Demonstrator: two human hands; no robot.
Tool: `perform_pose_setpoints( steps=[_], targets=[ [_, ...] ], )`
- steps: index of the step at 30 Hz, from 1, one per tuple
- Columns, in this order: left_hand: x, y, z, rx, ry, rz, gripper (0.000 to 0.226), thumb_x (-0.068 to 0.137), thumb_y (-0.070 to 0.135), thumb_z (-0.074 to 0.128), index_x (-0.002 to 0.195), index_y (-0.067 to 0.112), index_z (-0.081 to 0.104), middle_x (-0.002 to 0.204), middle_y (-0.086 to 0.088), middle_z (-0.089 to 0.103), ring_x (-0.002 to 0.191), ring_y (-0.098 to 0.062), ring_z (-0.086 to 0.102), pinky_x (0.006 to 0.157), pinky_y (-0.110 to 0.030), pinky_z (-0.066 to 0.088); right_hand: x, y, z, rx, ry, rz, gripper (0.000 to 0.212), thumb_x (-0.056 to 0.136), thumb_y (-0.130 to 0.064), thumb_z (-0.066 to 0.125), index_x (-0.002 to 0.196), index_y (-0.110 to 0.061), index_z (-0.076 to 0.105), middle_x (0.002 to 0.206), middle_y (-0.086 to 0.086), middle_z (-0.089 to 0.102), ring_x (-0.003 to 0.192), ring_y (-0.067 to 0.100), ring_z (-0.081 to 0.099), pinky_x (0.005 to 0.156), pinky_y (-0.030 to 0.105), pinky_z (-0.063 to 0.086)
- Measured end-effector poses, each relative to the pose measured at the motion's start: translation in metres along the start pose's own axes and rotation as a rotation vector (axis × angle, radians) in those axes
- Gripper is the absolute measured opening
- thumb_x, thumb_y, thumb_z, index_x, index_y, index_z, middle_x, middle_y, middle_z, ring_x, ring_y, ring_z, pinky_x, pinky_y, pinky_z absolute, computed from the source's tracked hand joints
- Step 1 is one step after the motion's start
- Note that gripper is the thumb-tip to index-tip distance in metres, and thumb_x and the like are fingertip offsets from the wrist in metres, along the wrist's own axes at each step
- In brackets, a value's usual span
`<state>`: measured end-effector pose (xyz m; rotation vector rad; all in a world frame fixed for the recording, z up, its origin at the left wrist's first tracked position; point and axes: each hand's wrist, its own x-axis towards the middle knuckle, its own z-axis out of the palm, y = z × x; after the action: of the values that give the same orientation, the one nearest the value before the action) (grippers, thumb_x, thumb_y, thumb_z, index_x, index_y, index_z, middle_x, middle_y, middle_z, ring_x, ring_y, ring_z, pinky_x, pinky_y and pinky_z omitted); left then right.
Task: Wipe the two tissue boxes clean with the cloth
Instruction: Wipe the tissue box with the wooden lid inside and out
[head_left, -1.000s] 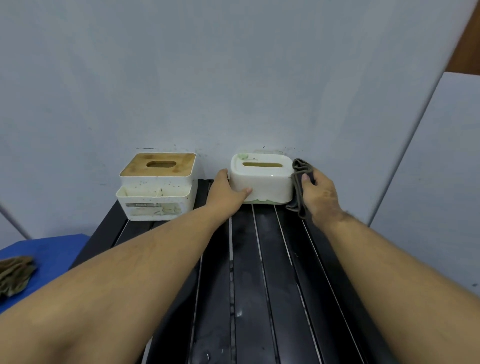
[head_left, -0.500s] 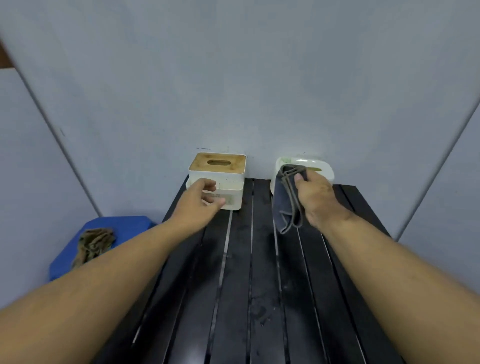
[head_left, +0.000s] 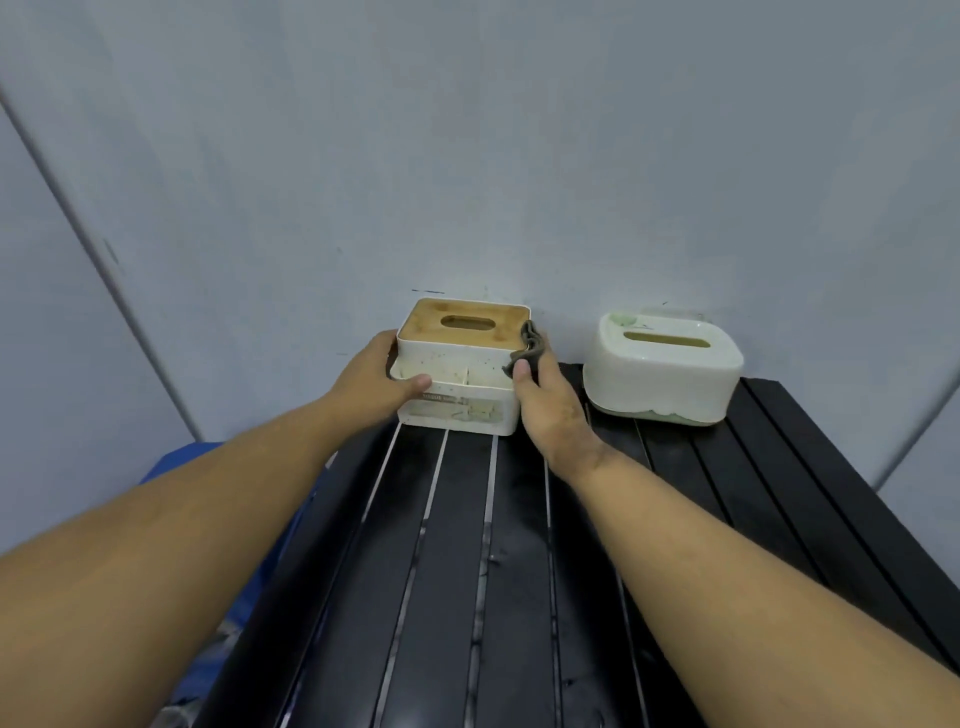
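At the far edge of the black slatted table (head_left: 519, 571), against the wall (head_left: 467, 156), stands the wood-lidded tissue box (head_left: 462, 364), speckled with dirt. Left hand (head_left: 371, 382) grasps its left side, thumb on the front. Right hand (head_left: 545, 400) presses a dark cloth (head_left: 530, 343), pinched in its fingers, to the box's right side. Near the far right corner sits the white tissue box (head_left: 662, 374), untouched, apart from the first.
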<state>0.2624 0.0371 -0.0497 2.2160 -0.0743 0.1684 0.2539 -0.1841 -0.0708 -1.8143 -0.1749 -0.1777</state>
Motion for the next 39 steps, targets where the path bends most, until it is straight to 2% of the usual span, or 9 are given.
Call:
perform_pose_setpoints(
  steps=[5,10,14,18,22,26,29,34,39],
  targets=[
    [0.001,-0.010,0.003,-0.064,-0.026,0.010,0.073,0.090,0.018,0.079,0.152,0.021,0.039,0.136,0.006,0.053,0.120,-0.017,0.055,0.097,-0.033,0.049,-0.001,0.015,0.000,-0.044,-0.045,-0.072,0.057,0.093,-0.006,0.064,0.143,-0.018,0.040,0.109,-0.019,0.063,0.105,-0.009,0.060,0.098,0.018,0.050],
    [0.002,-0.015,0.005,-0.098,0.015,0.002,0.076,0.086,0.008,0.081,0.150,0.020,0.043,0.141,-0.001,0.056,0.126,-0.022,0.056,0.107,-0.043,0.050,0.003,0.016,0.000,-0.096,-0.045,-0.097,0.069,0.090,-0.008,0.069,0.149,-0.022,0.034,0.113,-0.016,0.063,0.119,0.005,0.057,0.110,0.036,0.045],
    [-0.007,-0.013,0.006,-0.125,0.032,0.001,0.074,0.087,0.006,0.080,0.150,0.019,0.043,0.139,-0.002,0.056,0.121,-0.021,0.058,0.095,-0.030,0.053,-0.002,0.012,-0.001,-0.084,-0.074,-0.103,0.076,0.091,-0.005,0.067,0.153,-0.024,0.028,0.113,-0.020,0.061,0.119,0.001,0.057,0.113,0.032,0.041],
    [-0.034,0.004,0.005,-0.146,0.038,-0.010,0.073,0.088,0.003,0.078,0.150,0.017,0.042,0.132,0.003,0.055,0.103,-0.002,0.059,0.076,-0.011,0.047,-0.024,-0.001,-0.011,-0.051,-0.087,-0.109,0.078,0.091,-0.001,0.065,0.155,-0.021,0.025,0.110,-0.022,0.059,0.109,-0.012,0.056,0.098,0.010,0.043],
    [-0.075,0.039,0.002,-0.147,0.021,0.022,0.072,0.089,0.006,0.077,0.150,0.017,0.041,0.127,0.007,0.053,0.117,-0.015,0.055,0.084,-0.016,0.047,-0.064,-0.028,-0.037,-0.058,-0.088,-0.109,0.079,0.092,0.000,0.064,0.157,-0.019,0.022,0.112,-0.022,0.059,0.107,-0.016,0.055,0.095,0.007,0.044],
    [-0.122,0.079,0.004,-0.119,-0.006,0.083,0.073,0.088,0.010,0.080,0.149,0.019,0.042,0.137,0.005,0.056,0.123,-0.015,0.055,0.101,-0.029,0.049,-0.114,-0.058,-0.075,-0.086,-0.081,-0.097,0.080,0.092,-0.001,0.065,0.156,-0.021,0.022,0.124,-0.014,0.061,0.117,-0.010,0.055,0.109,0.026,0.044],
    [-0.165,0.104,0.012,-0.138,-0.034,0.104,0.074,0.086,0.013,0.081,0.148,0.025,0.042,0.138,0.007,0.058,0.126,-0.015,0.057,0.108,-0.040,0.051,-0.159,-0.077,-0.107,-0.122,-0.073,-0.076,0.080,0.093,-0.007,0.066,0.156,-0.026,0.022,0.126,-0.011,0.063,0.118,-0.007,0.056,0.109,0.027,0.045],
    [-0.244,0.135,0.031,-0.170,-0.076,0.130,0.075,0.085,0.013,0.082,0.147,0.029,0.042,0.137,0.012,0.055,0.126,-0.012,0.056,0.106,-0.036,0.051,-0.247,-0.098,-0.147,-0.183,-0.070,-0.042,0.077,0.094,-0.012,0.066,0.156,-0.028,0.023,0.117,-0.021,0.063,0.107,-0.022,0.054,0.095,0.006,0.045],
    [-0.309,0.134,0.048,-0.196,-0.119,0.111,0.075,0.085,0.011,0.082,0.144,0.035,0.042,0.128,0.024,0.053,0.115,0.000,0.056,0.099,-0.022,0.050,-0.321,-0.090,-0.157,-0.171,-0.035,0.009,0.084,0.093,-0.009,0.067,0.158,-0.030,0.017,0.118,-0.020,0.062,0.111,-0.018,0.054,0.094,0.009,0.047]
  ],
)
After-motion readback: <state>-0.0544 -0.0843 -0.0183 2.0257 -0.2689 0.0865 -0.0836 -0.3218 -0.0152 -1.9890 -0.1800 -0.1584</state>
